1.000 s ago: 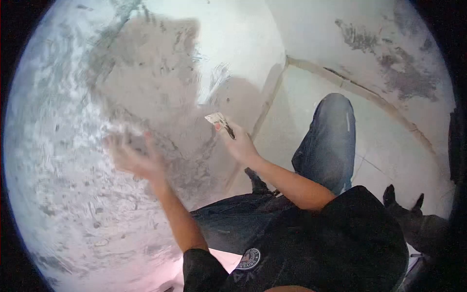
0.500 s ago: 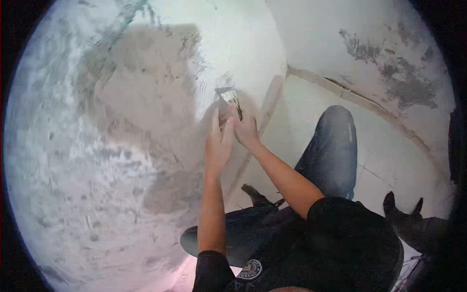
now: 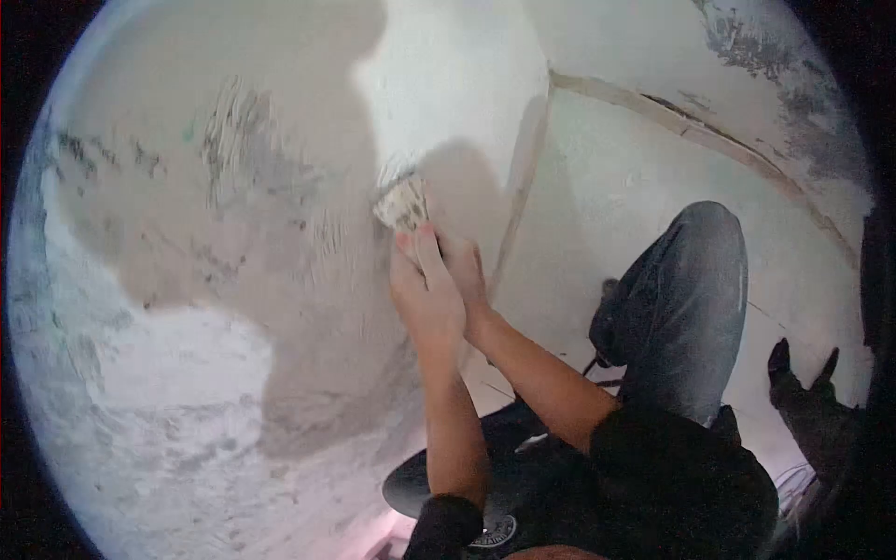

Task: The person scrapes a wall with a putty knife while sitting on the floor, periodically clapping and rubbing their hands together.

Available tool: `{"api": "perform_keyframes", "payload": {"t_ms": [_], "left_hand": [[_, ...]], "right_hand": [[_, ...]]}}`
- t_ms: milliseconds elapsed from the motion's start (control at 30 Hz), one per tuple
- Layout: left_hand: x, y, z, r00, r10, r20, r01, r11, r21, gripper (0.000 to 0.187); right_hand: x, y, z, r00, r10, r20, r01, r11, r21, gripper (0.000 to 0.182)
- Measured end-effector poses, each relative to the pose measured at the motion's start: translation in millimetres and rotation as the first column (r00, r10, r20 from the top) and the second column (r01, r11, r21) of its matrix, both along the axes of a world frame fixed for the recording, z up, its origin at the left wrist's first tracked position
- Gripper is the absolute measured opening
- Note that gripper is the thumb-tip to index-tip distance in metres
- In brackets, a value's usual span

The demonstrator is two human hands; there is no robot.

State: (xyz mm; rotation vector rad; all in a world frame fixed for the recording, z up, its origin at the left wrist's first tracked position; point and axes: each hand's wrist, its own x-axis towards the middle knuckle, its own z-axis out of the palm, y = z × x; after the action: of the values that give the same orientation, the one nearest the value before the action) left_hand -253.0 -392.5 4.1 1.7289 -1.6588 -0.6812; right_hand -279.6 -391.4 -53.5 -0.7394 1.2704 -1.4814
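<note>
Both hands are working the scraper [image 3: 402, 203] together here: left hand [image 3: 427, 297] is stacked over the right hand [image 3: 464, 271], both clamping on the handle, blade pressing flat on the wall [image 3: 233, 280] near the corner where it's meeting the floor [image 3: 644, 177]. Progress-wise I'd say partway: scrape marks are showing above and left of the blade, while rough patchy coating is covering the lower left.

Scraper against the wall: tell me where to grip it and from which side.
Grip the scraper by its handle, from below and behind, as both hands do now: left hand over right hand. The flat blade is pressed to the wall, so only the handle end is free.
</note>
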Motion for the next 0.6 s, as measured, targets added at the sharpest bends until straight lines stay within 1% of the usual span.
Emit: {"api": "perform_keyframes", "payload": {"t_ms": [33,67,100,133,167,200,233,267,300,333,367,400,433,467,533,567,600], "left_hand": [[-5.5,-7.0,2.4,1.0,-0.018,0.001,0.018,1.0,-0.009,0.046],[-10.1,-11.6,3.6,1.0,-0.018,-0.013,0.018,1.0,-0.018,0.047],[-11.4,-10.9,3.0,1.0,-0.004,-0.024,0.003,1.0,-0.015,0.047],[-9.5,-2.2,2.9,1.0,0.009,-0.014,-0.009,1.0,0.007,0.047],[-8.2,4.0,4.7,0.999,0.013,0.038,-0.013,1.0,-0.007,0.046],[-11.2,1.8,6.3,0.997,0.007,0.08,-0.004,0.999,-0.04,0.046],[-10.2,0.5,3.0,0.997,-0.002,0.079,0.006,0.999,-0.052,0.046],[-6.4,3.2,-3.6,0.999,0.005,0.034,-0.003,0.998,-0.067,0.046],[-6.5,4.7,-11.6,1.0,0.019,-0.016,-0.021,0.997,-0.077,0.046],[-11.8,2.7,-5.3,1.0,0.025,-0.018,-0.026,0.997,-0.072,0.046],[-20.1,1.8,9.1,0.996,0.034,0.077,-0.034,0.999,0.006,0.046],[-23.2,2.4,16.6,0.984,0.04,0.174,-0.055,0.995,0.083,0.046],[-19.9,7.0,4.9,0.991,0.069,0.119,-0.075,0.996,0.051,0.045],[-15.1,11.9,-2.7,0.989,0.076,0.126,-0.082,0.995,0.048,0.045],[-22.6,5.7,-10.7,0.997,0.069,0.016,-0.066,0.986,-0.154,0.044],[-18.7,3.6,-8.6,0.998,0.063,0.008,-0.061,0.986,-0.158,0.044],[-13.8,-1.6,-3.5,0.997,0.046,0.055,-0.041,0.996,-0.08,0.044]], "right_hand": [[-6.2,-2.4,2.7,0.996,0.02,-0.089,-0.021,1.0,-0.005,0.059],[-9.9,-11.2,3.9,0.996,0.006,-0.091,-0.007,1.0,-0.01,0.059],[-9.5,-16.7,4.5,1.0,-0.016,0.02,0.016,1.0,-0.007,0.045],[-5.3,-11.0,3.9,0.99,-0.028,0.137,0.027,1.0,0.014,0.041],[1.7,-0.4,3.2,0.989,-0.015,0.146,0.01,0.999,0.035,0.041],[4.5,4.8,5.4,0.982,-0.094,0.161,0.103,0.993,-0.048,0.042],[3.9,2.0,7.5,0.966,-0.184,0.184,0.212,0.967,-0.144,0.044],[0.2,-3.8,7.9,0.962,-0.201,0.185,0.23,0.962,-0.15,0.044],[-6.3,-6.6,5.3,0.982,-0.134,0.131,0.148,0.984,-0.103,0.045],[-7.0,-3.9,2.2,0.995,-0.049,0.083,0.052,0.998,-0.04,0.046],[-10.3,2.0,2.1,0.995,-0.039,0.088,0.041,0.999,-0.022,0.046],[-15.3,5.1,3.5,0.993,0.048,0.112,-0.048,0.999,0.004,0.049],[-16.8,6.1,6.7,0.981,0.133,0.138,-0.136,0.991,0.016,0.054],[-13.4,10.4,8.6,0.979,0.14,0.145,-0.143,0.99,0.012,0.054],[-17.3,5.8,8.6,0.998,0.018,0.066,-0.022,0.997,0.068,0.054],[-14.3,3.5,7.8,0.998,0.013,0.058,-0.016,0.998,0.063,0.054],[-12.0,-0.7,7.0,0.994,0.021,0.108,-0.027,0.998,0.054,0.052]]}}
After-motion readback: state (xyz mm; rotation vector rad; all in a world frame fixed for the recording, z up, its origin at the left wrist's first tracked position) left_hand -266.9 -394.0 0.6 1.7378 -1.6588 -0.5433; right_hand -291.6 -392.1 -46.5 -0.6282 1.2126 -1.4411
